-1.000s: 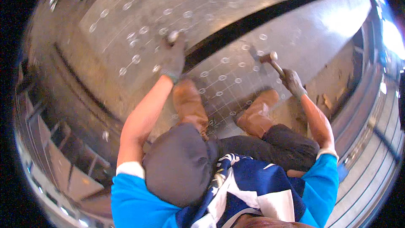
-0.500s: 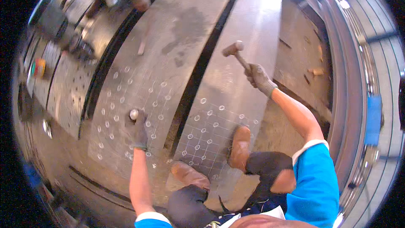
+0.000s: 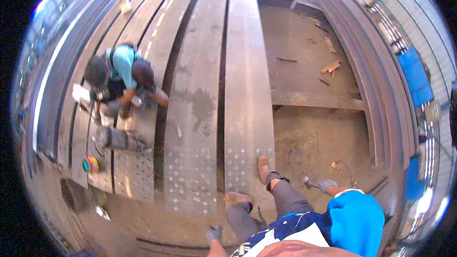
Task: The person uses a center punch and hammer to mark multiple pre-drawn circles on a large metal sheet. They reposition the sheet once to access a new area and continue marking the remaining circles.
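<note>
My right hand, in a grey glove, is closed round the handle of a hammer out to the right of the plates. Low in the view hangs my left hand, gloved too, with its fingers curled; what they hold does not show. Two long steel plates lie ahead, the left plate and the right plate. White chalk circles mark the near end of both, joined by thin chalk lines on the right one. My brown boots are planted on the right plate's near end.
A co-worker bends over plates at the left, beside a dark machine. Nearer stands a green-and-red can. Wood scraps lie within a steel frame at right, beyond which run long beams. Dark gaps separate the plates.
My view has lifted and widened, bringing the co-worker into sight. My left hand has come back off the left plate; my right hand has lowered with the hammer toward my right side.
</note>
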`<state>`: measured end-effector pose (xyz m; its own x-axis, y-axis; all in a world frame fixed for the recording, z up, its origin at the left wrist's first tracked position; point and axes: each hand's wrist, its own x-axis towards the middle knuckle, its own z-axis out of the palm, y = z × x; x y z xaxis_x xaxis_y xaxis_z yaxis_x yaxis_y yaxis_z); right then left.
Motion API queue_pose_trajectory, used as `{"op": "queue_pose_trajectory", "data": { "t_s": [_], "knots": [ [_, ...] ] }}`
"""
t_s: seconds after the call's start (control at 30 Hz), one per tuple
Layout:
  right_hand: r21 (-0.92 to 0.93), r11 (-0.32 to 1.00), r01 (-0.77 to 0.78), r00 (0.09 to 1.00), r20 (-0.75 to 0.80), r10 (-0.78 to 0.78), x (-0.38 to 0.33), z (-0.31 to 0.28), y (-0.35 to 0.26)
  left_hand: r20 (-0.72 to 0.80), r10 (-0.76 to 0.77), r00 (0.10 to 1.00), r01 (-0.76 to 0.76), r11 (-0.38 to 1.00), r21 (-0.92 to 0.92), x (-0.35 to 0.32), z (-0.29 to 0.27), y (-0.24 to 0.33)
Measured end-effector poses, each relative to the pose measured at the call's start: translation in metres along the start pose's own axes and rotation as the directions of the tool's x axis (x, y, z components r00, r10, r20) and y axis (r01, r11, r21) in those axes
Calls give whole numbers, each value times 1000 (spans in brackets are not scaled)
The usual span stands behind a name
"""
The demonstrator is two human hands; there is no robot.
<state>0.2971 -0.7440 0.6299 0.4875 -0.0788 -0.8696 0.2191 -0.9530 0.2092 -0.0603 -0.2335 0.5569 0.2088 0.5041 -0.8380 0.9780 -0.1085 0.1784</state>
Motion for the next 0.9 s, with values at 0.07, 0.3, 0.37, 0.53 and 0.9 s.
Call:
{"op": "queue_pose_trajectory", "data": {
  "t_s": [0.07,0.3,0.37,0.53,0.9],
  "knots": [
    [92,994,-66,997,38,62,-44,21,20,51,76,996,-79,995,63,-27,-27,11],
    [554,808,204,956,-291,-42,33,-36,-117,-13,340,940,-340,939,-38,12,-110,126],
    [667,692,276,923,-385,3,46,-77,-142,38,399,916,-398,917,-32,36,-121,181],
    [738,562,373,896,-444,-12,86,-144,-160,11,370,929,-366,923,-116,58,-131,260],
    [682,702,-207,978,124,169,132,-68,42,-89,552,829,-559,824,-97,68,-162,603]
  ]
}}
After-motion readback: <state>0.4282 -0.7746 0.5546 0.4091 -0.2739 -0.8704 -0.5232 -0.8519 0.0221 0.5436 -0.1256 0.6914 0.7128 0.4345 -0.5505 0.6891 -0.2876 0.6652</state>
